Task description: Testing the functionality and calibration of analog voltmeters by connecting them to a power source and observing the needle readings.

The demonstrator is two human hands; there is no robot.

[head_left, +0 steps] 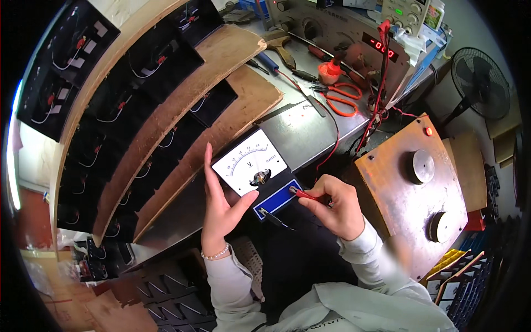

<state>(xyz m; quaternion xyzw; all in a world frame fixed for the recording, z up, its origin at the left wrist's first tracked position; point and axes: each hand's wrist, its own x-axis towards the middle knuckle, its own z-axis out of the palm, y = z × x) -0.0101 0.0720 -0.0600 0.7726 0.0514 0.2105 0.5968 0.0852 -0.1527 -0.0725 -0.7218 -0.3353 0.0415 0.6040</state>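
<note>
An analog panel voltmeter (250, 159) with a white dial and a blue lower strip lies tilted in front of me. My left hand (220, 206) grips its left side, fingers stretched along the edge and thumb at the lower front. Between the thumb and fingers of my right hand (338, 206) is a red crocodile clip (301, 193), its metal jaws at the right end of the blue strip. At the strip's left end sits a black crocodile clip (267, 215) with a dark lead, touched by neither hand. The dial's lower middle shows exposed inner parts.
Curved wooden boards (182, 119) at left carry rows of black meter housings. On the metal bench lie orange-handled scissors (344, 99) and other tools, beside a power supply with a red display (379, 45). A metal-topped box with two knobs (421, 167) stands right; a fan (480, 83) is behind.
</note>
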